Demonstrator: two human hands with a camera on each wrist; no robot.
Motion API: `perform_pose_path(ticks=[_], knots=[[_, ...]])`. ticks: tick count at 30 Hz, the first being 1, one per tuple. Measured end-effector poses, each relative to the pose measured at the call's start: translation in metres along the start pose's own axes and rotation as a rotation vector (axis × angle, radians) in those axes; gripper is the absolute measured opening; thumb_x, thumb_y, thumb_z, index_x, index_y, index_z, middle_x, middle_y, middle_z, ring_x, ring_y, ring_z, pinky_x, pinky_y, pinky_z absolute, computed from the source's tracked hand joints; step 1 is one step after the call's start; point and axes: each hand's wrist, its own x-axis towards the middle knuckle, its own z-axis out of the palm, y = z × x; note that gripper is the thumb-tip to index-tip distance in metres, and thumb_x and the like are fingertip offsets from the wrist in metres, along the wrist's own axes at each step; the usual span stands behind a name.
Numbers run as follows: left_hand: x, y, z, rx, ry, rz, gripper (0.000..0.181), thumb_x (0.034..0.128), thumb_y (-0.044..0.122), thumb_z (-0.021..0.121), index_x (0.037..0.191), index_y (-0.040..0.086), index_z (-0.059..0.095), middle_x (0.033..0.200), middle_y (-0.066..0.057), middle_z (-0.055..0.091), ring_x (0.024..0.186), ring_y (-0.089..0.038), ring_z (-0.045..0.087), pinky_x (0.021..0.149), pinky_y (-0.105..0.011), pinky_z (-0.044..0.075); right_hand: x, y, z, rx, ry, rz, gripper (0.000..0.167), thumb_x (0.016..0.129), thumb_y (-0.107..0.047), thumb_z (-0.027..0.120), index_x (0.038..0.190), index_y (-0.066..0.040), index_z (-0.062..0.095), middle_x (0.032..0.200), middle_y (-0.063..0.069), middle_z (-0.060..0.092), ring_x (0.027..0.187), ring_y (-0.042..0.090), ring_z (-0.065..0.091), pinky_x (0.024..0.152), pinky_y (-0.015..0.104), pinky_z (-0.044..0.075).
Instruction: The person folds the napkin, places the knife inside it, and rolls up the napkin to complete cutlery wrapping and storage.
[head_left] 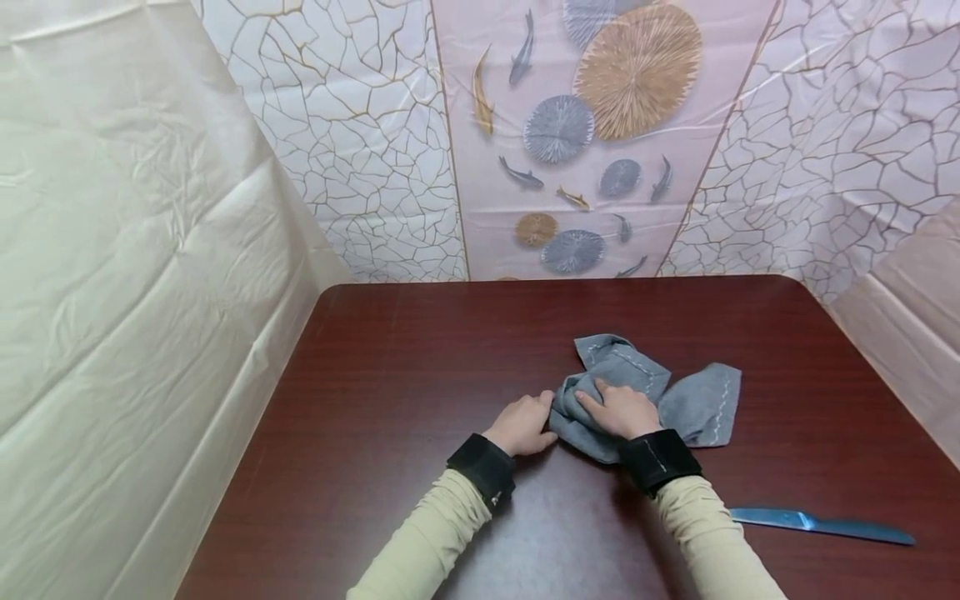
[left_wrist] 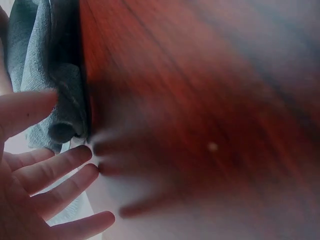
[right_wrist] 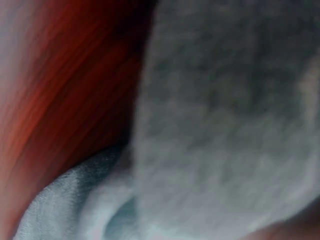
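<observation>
Right hand [head_left: 628, 411] on cloth [head_left: 626, 367], left hand [head_left: 522, 425] at edge; tabletop [head_left: 367, 417] spreads left.

A shiny knife [head_left: 847, 528] lay on the near right part of the wood-grained table [head_left: 375, 375]. Beyond the table's far edge hung a backdrop [head_left: 592, 142] printed with fish; a cream sheet [head_left: 150, 350] flanked the table's left side, a beige sheet [head_left: 918, 308] its right.
</observation>
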Motion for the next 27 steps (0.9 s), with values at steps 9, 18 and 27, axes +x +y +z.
perform_pose_path(ticks=[9,18,27], knots=[[-0.007,-0.011,-0.001,0.075,0.061,-0.031,0.020,0.0853,0.013,0.056,0.100,0.002,0.050,0.077,-0.008,0.058,0.077,-0.024,0.059,0.063,-0.032,0.047,0.001,-0.008,0.006,0.097,0.114,-0.170,0.046,0.095,-0.030,0.042,0.126,0.004,0.050,0.118,0.028,0.053,0.105,0.045,0.051,0.086,0.054,0.038],[-0.018,-0.039,-0.006,0.045,0.119,-0.071,0.017,0.0841,-0.001,0.051,0.098,0.003,0.059,0.090,-0.010,0.062,0.085,-0.024,0.061,0.071,-0.031,0.049,0.002,-0.010,0.015,0.233,0.175,-0.333,0.044,0.092,-0.029,0.052,0.122,0.003,0.055,0.118,0.022,0.056,0.108,0.037,0.053,0.089,0.048,0.040],[-0.037,-0.063,-0.023,0.010,0.206,-0.095,0.029,0.0802,-0.004,0.051,0.107,0.001,0.061,0.092,-0.013,0.064,0.086,-0.027,0.061,0.074,-0.035,0.048,-0.012,0.018,-0.002,0.233,0.064,-0.478,0.056,0.080,-0.031,0.068,0.120,0.006,0.054,0.118,0.023,0.056,0.110,0.038,0.050,0.089,0.049,0.040]])
